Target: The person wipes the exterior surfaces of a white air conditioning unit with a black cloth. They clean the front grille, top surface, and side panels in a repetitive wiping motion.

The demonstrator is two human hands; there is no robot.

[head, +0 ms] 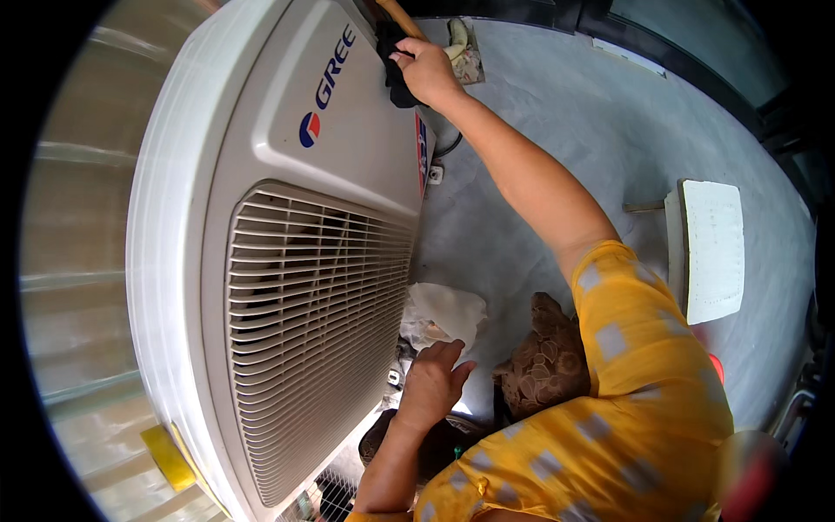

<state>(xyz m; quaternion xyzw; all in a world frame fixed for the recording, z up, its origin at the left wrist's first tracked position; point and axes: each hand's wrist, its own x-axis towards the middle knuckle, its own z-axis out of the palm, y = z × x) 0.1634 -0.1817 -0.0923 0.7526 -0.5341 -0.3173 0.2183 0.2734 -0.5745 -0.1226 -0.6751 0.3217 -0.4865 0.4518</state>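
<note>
A beige Gree air-conditioner outdoor unit stands before me, its slatted fan grille facing my body. At the far end, my right hand grips a black cloth and presses it against the unit's edge. Part of the cloth is hidden by my fingers. My left hand hovers in front of the grille with nothing in it, thumb apart from the bent fingers. Below it on the floor lies a whitish plastic bag.
A white-topped stool or box stands on the grey floor to the right. Beyond the unit are a wooden handle and a dustpan-like tray with debris. A yellow block sits beside the unit's white top. A wire rack is below.
</note>
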